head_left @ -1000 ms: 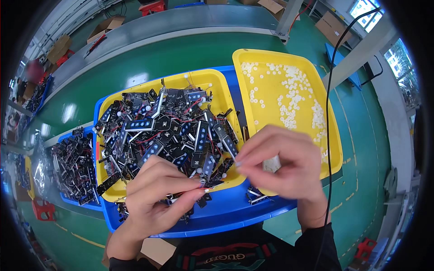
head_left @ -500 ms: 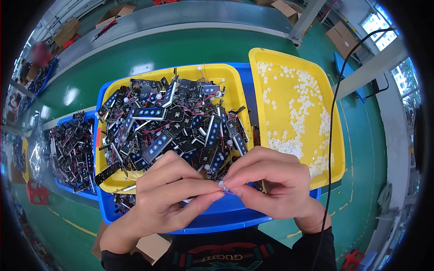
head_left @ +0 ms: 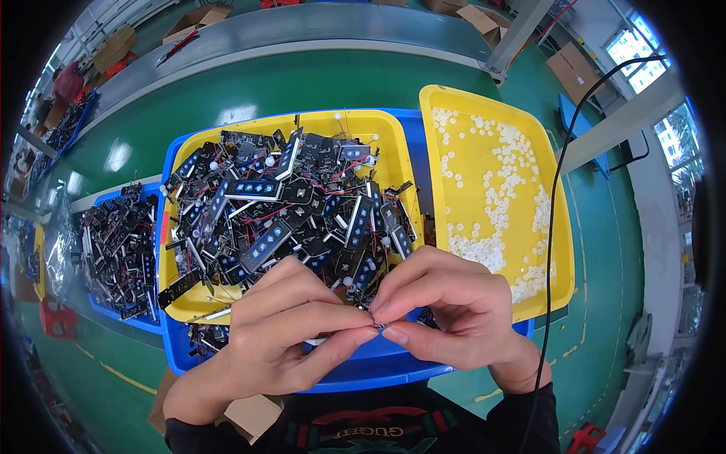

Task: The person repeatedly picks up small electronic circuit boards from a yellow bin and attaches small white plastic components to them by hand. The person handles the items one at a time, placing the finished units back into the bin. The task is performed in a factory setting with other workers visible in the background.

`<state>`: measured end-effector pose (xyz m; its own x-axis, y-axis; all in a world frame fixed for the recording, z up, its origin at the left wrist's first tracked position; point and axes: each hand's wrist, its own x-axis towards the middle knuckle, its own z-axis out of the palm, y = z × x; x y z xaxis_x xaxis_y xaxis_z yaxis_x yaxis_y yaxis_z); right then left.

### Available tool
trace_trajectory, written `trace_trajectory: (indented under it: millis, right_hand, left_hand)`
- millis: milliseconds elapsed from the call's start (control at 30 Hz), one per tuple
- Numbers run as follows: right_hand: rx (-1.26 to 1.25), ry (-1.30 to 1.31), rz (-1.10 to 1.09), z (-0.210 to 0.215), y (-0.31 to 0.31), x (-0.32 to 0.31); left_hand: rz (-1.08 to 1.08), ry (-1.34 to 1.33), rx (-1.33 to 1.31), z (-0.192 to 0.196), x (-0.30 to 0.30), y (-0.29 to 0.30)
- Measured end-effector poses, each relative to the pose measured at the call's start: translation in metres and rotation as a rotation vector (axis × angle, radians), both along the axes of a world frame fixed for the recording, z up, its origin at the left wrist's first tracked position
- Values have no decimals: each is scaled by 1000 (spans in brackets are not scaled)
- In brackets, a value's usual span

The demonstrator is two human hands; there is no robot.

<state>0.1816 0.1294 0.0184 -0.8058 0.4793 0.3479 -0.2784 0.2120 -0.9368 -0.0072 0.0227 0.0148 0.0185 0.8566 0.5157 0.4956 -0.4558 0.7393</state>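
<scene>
A big green table [head_left: 318,83] fills the view. On it sits a blue bin [head_left: 393,363], and inside that is a yellow tray [head_left: 389,163] piled high with black circuit boards [head_left: 287,204] that have red wires and small blue buttons. Just beside it, on the right, is another yellow tray [head_left: 556,227] with lots of tiny white round bits [head_left: 495,204] in it. Off to the left is another blue bin [head_left: 113,321] full of more black boards. A thin black cable [head_left: 556,197] hangs down on the right. Close to the person, above the front edge of the blue bin, the left hand [head_left: 283,333] and the right hand [head_left: 450,314] meet fingertip to fingertip. Both hands are curled shut, pinching one very small part [head_left: 380,326] between them. It is too tiny to tell what it is.
</scene>
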Motion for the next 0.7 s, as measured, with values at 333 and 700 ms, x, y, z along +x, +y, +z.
trace_trajectory:
  millis: [333,700]
  right_hand:
    - [257,81,-208,-1,-12,-5]
    - [193,140,-264,-7,-12,3]
  left_hand:
    - [32,27,50,-1,0,0]
    - [46,52,42,2,9,-1]
